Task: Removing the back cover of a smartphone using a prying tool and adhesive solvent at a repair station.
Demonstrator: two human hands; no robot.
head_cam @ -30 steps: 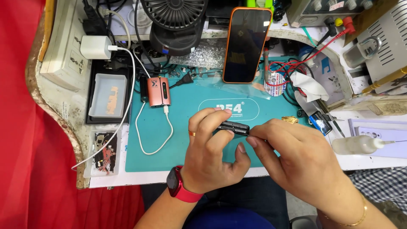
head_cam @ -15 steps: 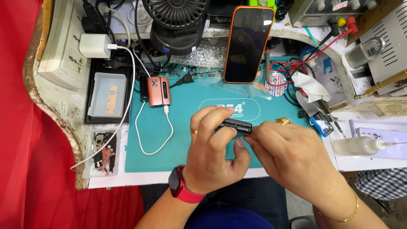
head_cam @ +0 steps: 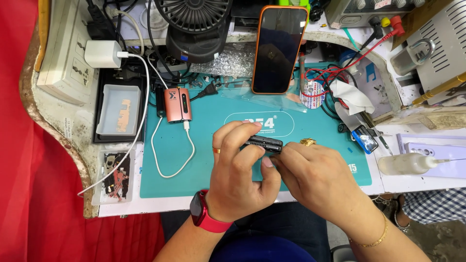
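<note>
**Two hands close on a small black tool above a teal work mat**

The left hand (head_cam: 240, 177) curls its fingers over a short black tool (head_cam: 263, 143), thumb pressed up from below; a red-strapped watch (head_cam: 203, 217) sits on that wrist and a ring on one finger. The right hand (head_cam: 318, 177) meets it from the other side, fingertips pinching the tool's near end; a gold ring shows on one finger and a thin gold bracelet (head_cam: 374, 237) on the wrist. The tool is held level, just above the middle of the teal mat (head_cam: 170, 174), close to the mat's front edge.

On the mat's far left lies a small pink device (head_cam: 177, 104) with a white cable (head_cam: 172, 155) looping from it; a phone with an orange rim (head_cam: 280, 48) leans upright at the back, screen dark; a black fan (head_cam: 199, 24) stands beside it. A white charger (head_cam: 102, 53) is plugged in at the far left, near a pale tray (head_cam: 119, 110); a clear squeeze bottle (head_cam: 405, 164) lies on its side at the right.
</note>
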